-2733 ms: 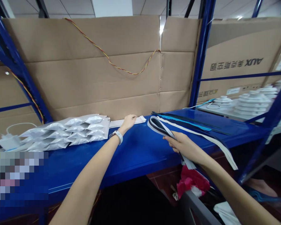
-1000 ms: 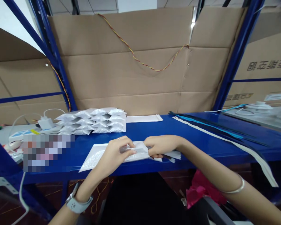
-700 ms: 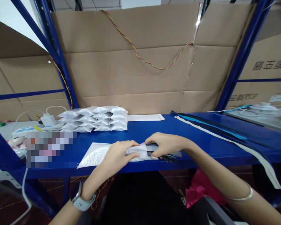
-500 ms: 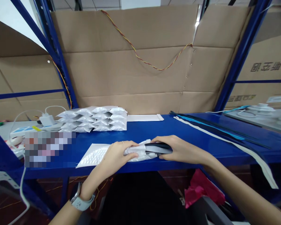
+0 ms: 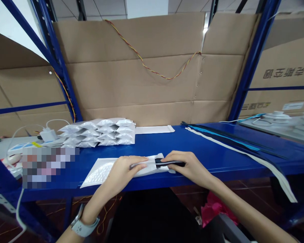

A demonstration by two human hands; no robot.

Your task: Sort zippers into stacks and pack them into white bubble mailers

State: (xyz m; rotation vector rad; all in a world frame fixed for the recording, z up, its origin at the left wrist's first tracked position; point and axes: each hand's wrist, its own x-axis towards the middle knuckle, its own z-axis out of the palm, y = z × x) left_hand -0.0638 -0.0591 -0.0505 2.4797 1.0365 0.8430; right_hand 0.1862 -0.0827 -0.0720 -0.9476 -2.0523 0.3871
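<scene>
A white bubble mailer (image 5: pixel 101 169) lies flat near the front edge of the blue shelf (image 5: pixel 207 152). My left hand (image 5: pixel 124 170) rests on the mailer's open right end, fingers pinching its mouth. My right hand (image 5: pixel 184 165) grips a folded bundle of dark and white strips (image 5: pixel 170 163), whose left end sits inside the mailer's mouth. The part of the bundle inside the mailer is hidden.
A stack of filled white mailers (image 5: pixel 101 132) sits at the back left, with one flat empty mailer (image 5: pixel 154 129) beside it. Long black, blue and white strips (image 5: pixel 233 141) trail over the right side and hang off the shelf. Cardboard lines the back. A charger (image 5: pixel 47 134) lies far left.
My left hand took a mailer from the back and laid it at the front. My right hand has pushed the folded strip bundle leftward into the mailer's open end.
</scene>
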